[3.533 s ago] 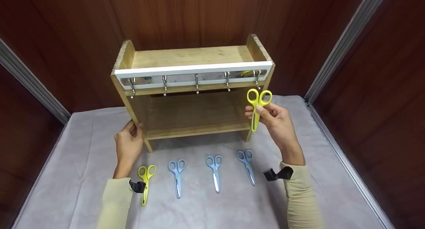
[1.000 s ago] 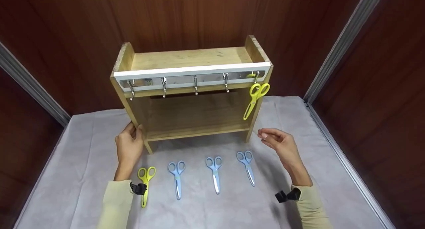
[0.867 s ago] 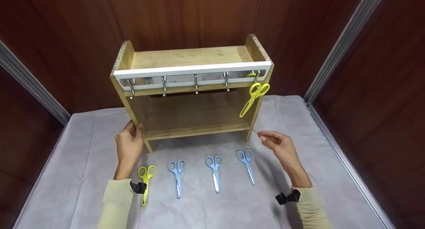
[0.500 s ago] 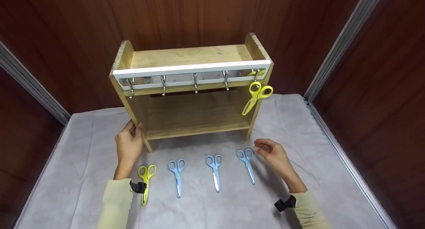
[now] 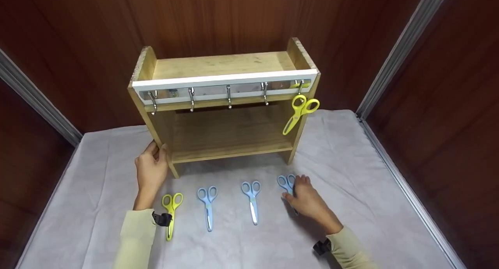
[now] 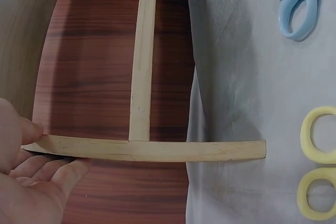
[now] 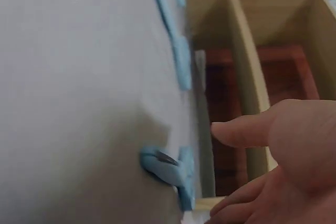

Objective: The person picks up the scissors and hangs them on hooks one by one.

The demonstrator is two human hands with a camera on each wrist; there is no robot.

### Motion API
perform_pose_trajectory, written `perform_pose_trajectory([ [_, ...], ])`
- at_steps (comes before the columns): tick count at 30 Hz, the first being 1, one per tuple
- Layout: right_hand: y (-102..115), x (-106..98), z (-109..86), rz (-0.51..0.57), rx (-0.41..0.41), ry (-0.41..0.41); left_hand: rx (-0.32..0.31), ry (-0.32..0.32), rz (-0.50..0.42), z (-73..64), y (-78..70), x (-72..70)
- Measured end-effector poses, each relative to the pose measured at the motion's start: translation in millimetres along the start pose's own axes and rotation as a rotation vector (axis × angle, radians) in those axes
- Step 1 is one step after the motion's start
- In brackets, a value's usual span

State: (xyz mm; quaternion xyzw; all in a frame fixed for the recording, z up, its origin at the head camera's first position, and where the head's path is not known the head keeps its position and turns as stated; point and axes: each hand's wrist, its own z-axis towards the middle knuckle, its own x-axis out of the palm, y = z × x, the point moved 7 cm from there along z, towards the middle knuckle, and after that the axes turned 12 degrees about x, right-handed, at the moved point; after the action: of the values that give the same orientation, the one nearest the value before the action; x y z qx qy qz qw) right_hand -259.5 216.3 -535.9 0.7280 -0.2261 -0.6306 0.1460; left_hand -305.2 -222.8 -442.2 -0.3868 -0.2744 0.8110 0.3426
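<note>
My left hand [image 5: 152, 168] grips the left side panel of a small wooden shelf [image 5: 234, 154]; in the left wrist view the thumb and fingers [image 6: 50, 174] lie on both faces of the panel's edge. My right hand [image 5: 310, 197] is at the rightmost blue scissors [image 5: 285, 182], thumb and fingers apart on either side and covering part of the blades. In the right wrist view the thumb [image 7: 244, 129] stands away from the fingers, and the blue scissors [image 7: 165, 171] look blurred. Yellow scissors [image 5: 298, 112] hang from the rightmost hook by a handle loop.
A white rail [image 5: 226, 80] with several metal hooks runs along the shelf's front. On the grey cloth [image 5: 234, 249] lie two more blue scissors [image 5: 208, 210] [image 5: 251, 202] and one yellow pair [image 5: 171, 210], partly behind the left wrist camera. Dark wooden walls [image 5: 218, 19] enclose the cloth.
The right hand first held the yellow scissors by the rightmost hook, then let go, leaving them hanging. It has since moved down to the rightmost blue scissors. The left hand has stayed put.
</note>
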Motion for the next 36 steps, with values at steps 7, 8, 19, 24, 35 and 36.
perform_pose_trajectory([
  [7, 7, 10, -2.1, -0.191, 0.001, -0.07, 0.003, 0.004, -0.002, 0.1, 0.3, -0.4],
  [8, 8, 11, -2.2, -0.226, 0.001, -0.086, 0.002, 0.005, -0.004, -0.1, 0.4, -0.3],
  [19, 15, 12, -5.0, -0.441, -0.009, -0.304, -0.005, 0.021, -0.022, -1.5, -0.2, 0.3],
  [24, 25, 12, -5.2, -0.554, -0.038, -0.426, -0.011, 0.017, -0.024, 0.6, -0.1, -0.2],
  [35, 35, 12, -5.1, -0.667, -0.082, -0.644, -0.023, 0.017, -0.009, 0.1, 1.3, 0.8],
  [36, 36, 11, -5.6, -0.668, -0.104, -0.675, -0.022, 0.014, -0.01, 0.1, 1.6, 0.6],
])
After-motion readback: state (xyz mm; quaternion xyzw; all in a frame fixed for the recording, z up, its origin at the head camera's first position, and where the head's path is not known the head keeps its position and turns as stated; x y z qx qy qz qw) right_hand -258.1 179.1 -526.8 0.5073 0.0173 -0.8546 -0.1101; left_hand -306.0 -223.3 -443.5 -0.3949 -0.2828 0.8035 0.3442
